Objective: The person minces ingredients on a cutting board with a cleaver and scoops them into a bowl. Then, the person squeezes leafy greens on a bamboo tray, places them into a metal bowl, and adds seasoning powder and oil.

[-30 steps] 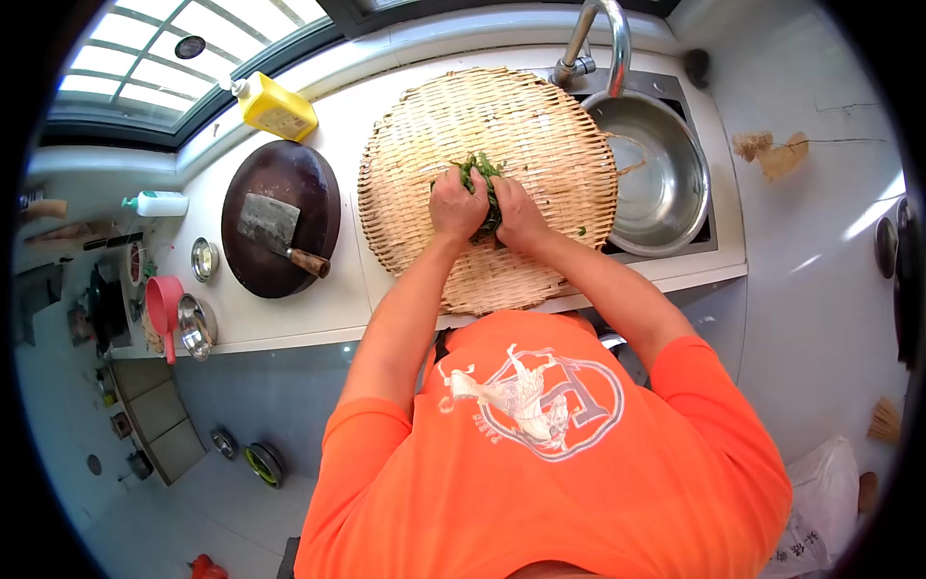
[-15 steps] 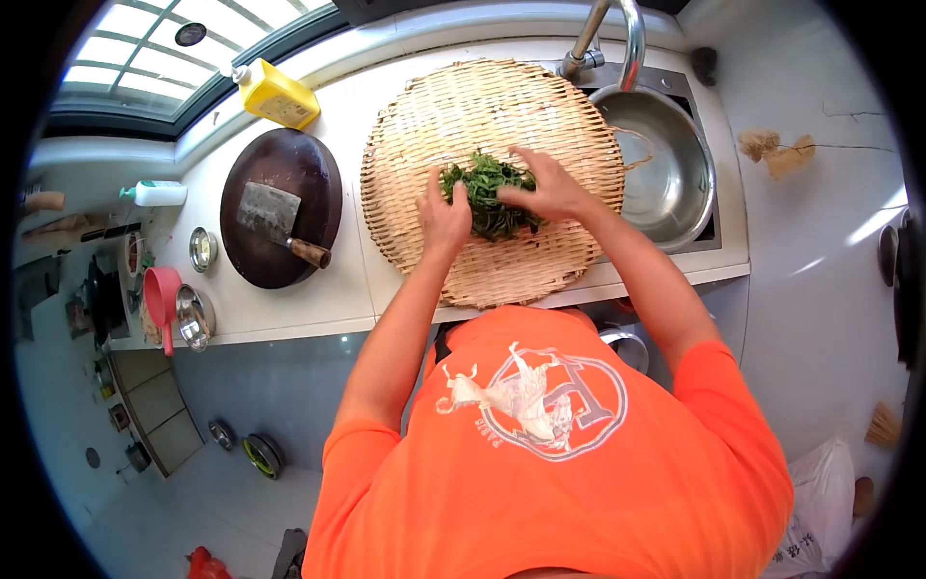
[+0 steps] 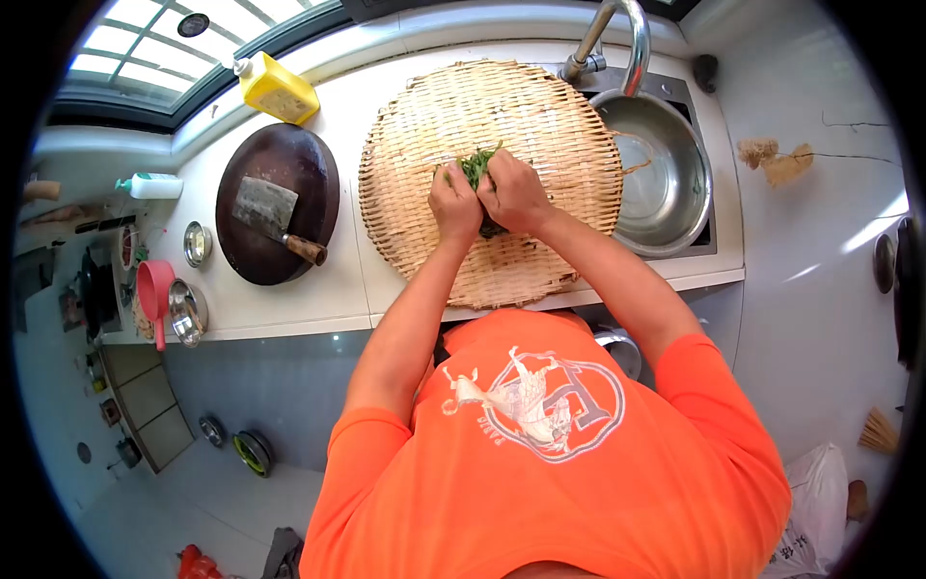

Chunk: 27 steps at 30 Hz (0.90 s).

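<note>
The tray (image 3: 415, 145) lies on the counter (image 3: 289, 311). On this tray are the greens (image 3: 477, 166), between the left hand (image 3: 454, 203) and the right hand (image 3: 516, 193). Left of the tray is the chopping board (image 3: 314, 206), with the cleaver (image 3: 264, 205) on it. Left and behind the tray is the bottle (image 3: 278, 89). Right of it is the basin (image 3: 667, 174).

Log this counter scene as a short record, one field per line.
Left hand: closed on leafy greens
Right hand: closed on the same leafy greens, close against the left hand
Surface beneath: round woven tray on the counter
Left of tray: cleaver lying on a dark round board
Right of tray: metal basin by the faucet
Near window: yellow bottle
</note>
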Motion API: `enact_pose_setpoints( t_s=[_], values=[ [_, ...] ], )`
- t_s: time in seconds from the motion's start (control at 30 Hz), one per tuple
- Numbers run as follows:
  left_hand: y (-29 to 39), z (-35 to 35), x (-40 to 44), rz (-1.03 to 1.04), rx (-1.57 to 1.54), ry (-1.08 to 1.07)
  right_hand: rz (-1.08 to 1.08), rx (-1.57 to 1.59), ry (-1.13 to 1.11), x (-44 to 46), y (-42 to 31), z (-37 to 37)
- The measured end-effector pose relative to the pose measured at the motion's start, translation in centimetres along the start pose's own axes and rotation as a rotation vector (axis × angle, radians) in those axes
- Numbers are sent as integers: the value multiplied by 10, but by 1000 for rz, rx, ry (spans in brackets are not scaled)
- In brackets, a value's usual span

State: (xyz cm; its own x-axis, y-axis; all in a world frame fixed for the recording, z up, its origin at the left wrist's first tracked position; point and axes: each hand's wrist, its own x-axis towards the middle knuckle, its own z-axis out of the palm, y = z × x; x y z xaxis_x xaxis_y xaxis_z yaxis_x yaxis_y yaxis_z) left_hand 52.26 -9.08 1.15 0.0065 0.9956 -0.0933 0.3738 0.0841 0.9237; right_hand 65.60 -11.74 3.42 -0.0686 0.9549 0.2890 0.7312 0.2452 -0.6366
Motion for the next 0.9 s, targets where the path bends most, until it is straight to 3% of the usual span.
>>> enact_pose_setpoints(
  t_s=[0.03,0.07,0.17,0.2,0.3,0.37,0.43,0.47,0.53,0.63,0.77,0.87,0.9],
  values=[
    [3,-4,-2,87,-21,-13,-46,-4,-38,-2,3,-6],
    [4,-12,-6,13,9,-85,-38,-54,-179,-7,7,-13],
    [-19,-30,0,202,355,-80,-193,-81,-146,-32,16,-39],
    [-15,-44,10,77,495,-245,-119,-85,-165,-37,22,-49],
    [29,-53,19,-115,661,-201,658,123,-179,-39,39,-48],
    [17,-39,31,-269,519,-290,885,251,-213,-39,53,-29],
    [21,-19,30,-515,256,-384,954,284,-160,-30,43,1],
    [22,-11,22,-531,208,-349,971,304,-115,-27,40,19],
    [4,2,20,-595,-9,-293,921,358,62,-17,34,54],
    [-25,11,11,-621,-277,-142,974,820,105,-15,-11,24],
    [-14,9,-14,-365,-326,22,527,533,247,-28,-11,15],
    [-13,2,-10,6,-268,-33,323,412,86,-23,4,4],
    [-14,-1,-10,-1,-180,-62,240,341,45,-23,7,0]
  ],
)
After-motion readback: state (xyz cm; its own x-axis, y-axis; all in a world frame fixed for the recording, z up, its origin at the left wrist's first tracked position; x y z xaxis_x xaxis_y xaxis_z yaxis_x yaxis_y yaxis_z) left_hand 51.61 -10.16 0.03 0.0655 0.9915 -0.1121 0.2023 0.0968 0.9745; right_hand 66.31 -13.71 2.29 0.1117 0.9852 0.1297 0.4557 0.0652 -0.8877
